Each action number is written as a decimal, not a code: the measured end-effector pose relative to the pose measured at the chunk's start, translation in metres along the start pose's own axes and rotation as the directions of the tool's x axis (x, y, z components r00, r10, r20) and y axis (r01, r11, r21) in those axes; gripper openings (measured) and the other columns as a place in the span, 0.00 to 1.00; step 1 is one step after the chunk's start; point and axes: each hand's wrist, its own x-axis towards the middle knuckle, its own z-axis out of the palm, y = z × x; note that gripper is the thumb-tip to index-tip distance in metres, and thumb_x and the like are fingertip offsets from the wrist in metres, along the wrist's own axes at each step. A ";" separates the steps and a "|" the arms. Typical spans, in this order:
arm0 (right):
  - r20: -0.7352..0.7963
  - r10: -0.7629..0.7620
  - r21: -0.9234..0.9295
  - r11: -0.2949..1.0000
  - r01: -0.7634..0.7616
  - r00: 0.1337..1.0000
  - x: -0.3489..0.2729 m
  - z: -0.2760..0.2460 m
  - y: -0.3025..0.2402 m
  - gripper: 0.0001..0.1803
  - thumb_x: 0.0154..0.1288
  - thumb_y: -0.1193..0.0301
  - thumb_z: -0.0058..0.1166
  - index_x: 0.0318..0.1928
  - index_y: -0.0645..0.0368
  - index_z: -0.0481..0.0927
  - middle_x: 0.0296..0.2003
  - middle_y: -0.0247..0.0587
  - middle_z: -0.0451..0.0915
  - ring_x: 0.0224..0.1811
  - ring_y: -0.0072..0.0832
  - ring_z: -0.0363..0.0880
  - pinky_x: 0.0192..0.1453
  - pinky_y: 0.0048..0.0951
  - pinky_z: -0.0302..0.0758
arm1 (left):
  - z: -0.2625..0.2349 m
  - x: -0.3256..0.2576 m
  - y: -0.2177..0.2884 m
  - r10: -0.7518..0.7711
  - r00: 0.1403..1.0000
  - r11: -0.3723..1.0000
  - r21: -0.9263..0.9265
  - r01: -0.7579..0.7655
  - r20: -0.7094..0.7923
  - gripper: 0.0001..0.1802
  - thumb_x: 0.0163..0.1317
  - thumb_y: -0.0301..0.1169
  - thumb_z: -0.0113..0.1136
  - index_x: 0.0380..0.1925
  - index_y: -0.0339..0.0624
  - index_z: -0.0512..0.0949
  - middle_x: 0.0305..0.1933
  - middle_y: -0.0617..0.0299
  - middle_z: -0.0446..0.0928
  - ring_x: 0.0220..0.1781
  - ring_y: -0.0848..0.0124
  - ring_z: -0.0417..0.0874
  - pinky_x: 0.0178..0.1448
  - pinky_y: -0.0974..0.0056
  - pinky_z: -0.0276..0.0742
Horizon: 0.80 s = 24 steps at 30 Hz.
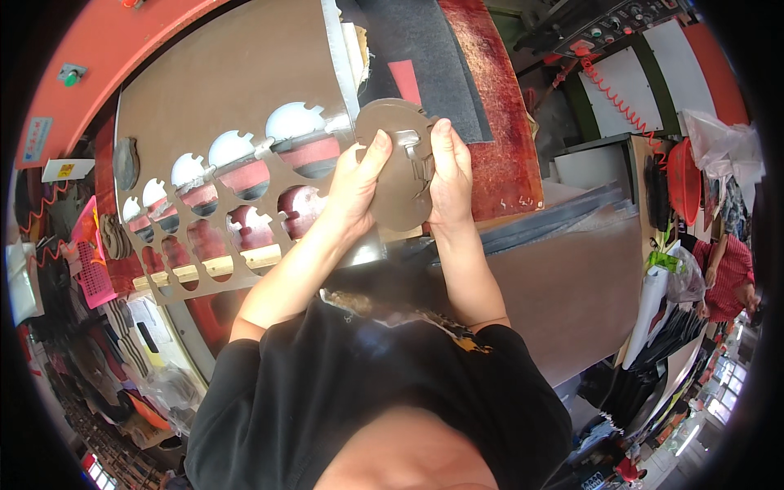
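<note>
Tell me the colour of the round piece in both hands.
Brown round piece, clearest in the head view.

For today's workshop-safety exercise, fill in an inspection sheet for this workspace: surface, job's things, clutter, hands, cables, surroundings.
Surface: brown sheet with rows of round notched cut-outs, lying on a red machine bed.
Job's things: round brown cut piece, held up over the sheet's edge.
Clutter: pink basket and stacked dark pieces at left; grey sheets above.
Hands: left hand and right hand both grip the cut piece by its sides.
Cables: red coiled cord by the control panel.
Surroundings: red basket; another person in a red top at right.
</note>
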 end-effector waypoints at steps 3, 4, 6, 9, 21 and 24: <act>-0.039 0.024 -0.027 0.999 -0.025 0.999 0.001 -0.002 0.000 0.17 0.80 0.61 0.39 0.43 0.60 0.77 0.37 0.28 0.77 0.39 0.13 0.72 0.45 0.18 0.71 | 0.000 0.000 -0.002 -0.051 0.998 0.998 -0.036 0.050 -0.029 0.27 0.69 0.48 0.59 0.54 0.34 0.74 0.49 0.57 0.80 0.47 0.71 0.82 0.50 0.64 0.80; -0.044 0.012 -0.061 0.998 -0.015 0.999 0.003 -0.004 0.000 0.17 0.80 0.62 0.39 0.42 0.60 0.76 0.37 0.28 0.76 0.39 0.13 0.72 0.44 0.18 0.71 | -0.001 0.000 -0.002 -0.051 0.998 0.998 -0.040 0.050 -0.021 0.26 0.68 0.47 0.60 0.54 0.35 0.74 0.49 0.57 0.79 0.48 0.71 0.81 0.51 0.64 0.80; -0.027 -0.052 -0.197 0.979 0.046 0.998 0.006 -0.007 0.001 0.17 0.80 0.62 0.39 0.41 0.60 0.75 0.35 0.29 0.76 0.37 0.15 0.71 0.42 0.20 0.70 | -0.002 0.000 -0.003 -0.070 0.997 0.997 -0.026 0.069 -0.042 0.25 0.67 0.44 0.62 0.54 0.35 0.74 0.50 0.57 0.79 0.49 0.71 0.81 0.53 0.64 0.79; 0.045 -0.224 -0.489 0.845 0.217 0.974 0.007 -0.013 0.006 0.17 0.80 0.61 0.37 0.42 0.61 0.72 0.33 0.34 0.75 0.36 0.21 0.72 0.43 0.25 0.70 | -0.002 -0.002 -0.006 0.183 0.977 0.947 0.287 -0.147 -0.105 0.24 0.62 0.37 0.67 0.54 0.35 0.74 0.51 0.57 0.79 0.51 0.70 0.80 0.56 0.63 0.77; 0.132 -0.172 -0.538 0.815 0.216 0.976 -0.015 -0.024 0.010 0.22 0.76 0.54 0.45 0.50 0.64 0.69 0.45 0.38 0.77 0.47 0.23 0.74 0.52 0.28 0.72 | -0.002 -0.008 -0.009 0.438 0.897 0.806 0.469 -0.362 -0.060 0.25 0.55 0.26 0.73 0.52 0.35 0.75 0.49 0.59 0.82 0.49 0.72 0.81 0.55 0.65 0.77; 0.039 -0.227 -0.546 0.811 0.211 0.973 -0.013 -0.020 -0.001 0.15 0.75 0.61 0.49 0.43 0.63 0.72 0.37 0.32 0.77 0.39 0.18 0.73 0.44 0.22 0.72 | -0.005 -0.011 -0.002 0.231 0.971 0.826 0.516 -0.226 0.057 0.31 0.52 0.27 0.75 0.56 0.35 0.73 0.52 0.59 0.80 0.52 0.73 0.79 0.58 0.64 0.76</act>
